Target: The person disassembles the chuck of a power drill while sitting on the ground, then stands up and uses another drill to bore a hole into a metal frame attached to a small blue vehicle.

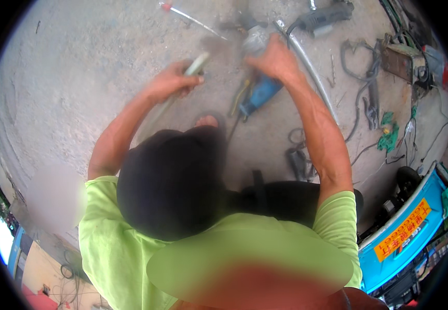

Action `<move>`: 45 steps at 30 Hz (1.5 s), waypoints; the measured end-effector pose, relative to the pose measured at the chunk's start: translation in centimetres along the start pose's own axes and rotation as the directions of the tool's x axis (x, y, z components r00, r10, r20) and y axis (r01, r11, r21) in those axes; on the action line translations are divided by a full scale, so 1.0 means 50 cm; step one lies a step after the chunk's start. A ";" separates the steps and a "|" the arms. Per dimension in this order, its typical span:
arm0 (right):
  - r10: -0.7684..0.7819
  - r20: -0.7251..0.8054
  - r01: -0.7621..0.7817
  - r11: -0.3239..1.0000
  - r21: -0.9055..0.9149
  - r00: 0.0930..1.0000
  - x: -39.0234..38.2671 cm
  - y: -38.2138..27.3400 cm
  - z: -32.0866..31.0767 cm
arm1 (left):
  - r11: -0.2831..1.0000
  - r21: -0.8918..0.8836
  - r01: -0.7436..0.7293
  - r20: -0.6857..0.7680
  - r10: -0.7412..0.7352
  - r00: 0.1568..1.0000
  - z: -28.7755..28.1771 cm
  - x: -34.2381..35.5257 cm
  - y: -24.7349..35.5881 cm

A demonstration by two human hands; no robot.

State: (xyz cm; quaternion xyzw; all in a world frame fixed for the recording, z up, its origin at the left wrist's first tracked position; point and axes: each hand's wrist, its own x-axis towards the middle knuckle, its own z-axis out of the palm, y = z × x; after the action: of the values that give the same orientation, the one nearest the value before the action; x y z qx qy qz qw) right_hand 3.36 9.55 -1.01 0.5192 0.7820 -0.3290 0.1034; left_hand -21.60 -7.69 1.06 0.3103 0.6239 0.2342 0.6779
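My left hand point(177, 80) is closed round a pale, slim bar point(197, 64) that slants down toward my body, its lower part blurred. My right hand point(273, 62) grips the silver head of a blue angle grinder point(260, 97), thumb toward the left; its fingertips are partly hidden. Left of the grinder's body lies a yellow item point(237, 101), blurred. A dark, blurred shape just above and between my hands is too smeared to name. My bare toes in a sandal show below, beside my dark-clad knee.
Around me on the concrete are a red-handled screwdriver point(193, 19), a long metal tube point(309, 64), a grey power tool point(323, 18), cables, pliers point(371, 113) and green scraps point(388, 134). At right stand a rusty metal box point(395, 62) and a light-blue vehicle panel point(381, 268).
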 end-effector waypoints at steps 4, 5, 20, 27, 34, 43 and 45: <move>0.010 -0.002 -0.010 1.000 0.008 1.000 -0.003 0.000 -0.005 | 0.889 -0.344 -0.303 0.031 0.334 0.942 0.021 -0.017 0.110; 0.014 0.006 -0.014 1.000 0.020 1.000 -0.005 0.000 -0.006 | 0.927 -0.214 -0.308 -0.106 0.291 0.951 0.031 -0.005 0.098; 0.006 0.029 -0.006 1.000 -0.005 1.000 0.000 0.007 0.001 | 0.646 0.668 -0.368 -0.411 0.734 0.541 0.084 0.028 0.118; -0.003 0.017 0.003 0.999 0.044 1.000 -0.013 0.016 0.013 | 0.683 0.652 -0.330 -0.422 0.688 0.591 0.065 0.030 0.176; 0.001 0.030 -0.002 1.000 0.022 1.000 0.003 0.010 0.010 | 0.636 0.671 -0.380 -0.513 0.769 0.380 0.065 0.048 0.078; 0.007 0.007 -0.007 0.999 0.037 1.000 -0.003 0.015 0.013 | 0.710 0.435 -0.554 -0.569 0.694 0.442 0.059 -0.017 0.182; 0.015 0.007 -0.015 1.000 0.021 1.000 -0.007 0.019 0.021 | 0.676 0.371 -0.637 -0.586 0.702 0.404 0.062 -0.023 0.168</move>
State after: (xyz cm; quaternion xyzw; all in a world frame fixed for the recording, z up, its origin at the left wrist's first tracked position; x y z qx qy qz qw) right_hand 4.17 8.87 -2.04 0.5251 0.7741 -0.3382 0.1032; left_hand -18.05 -3.04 7.93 0.4523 0.6600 0.5549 0.2280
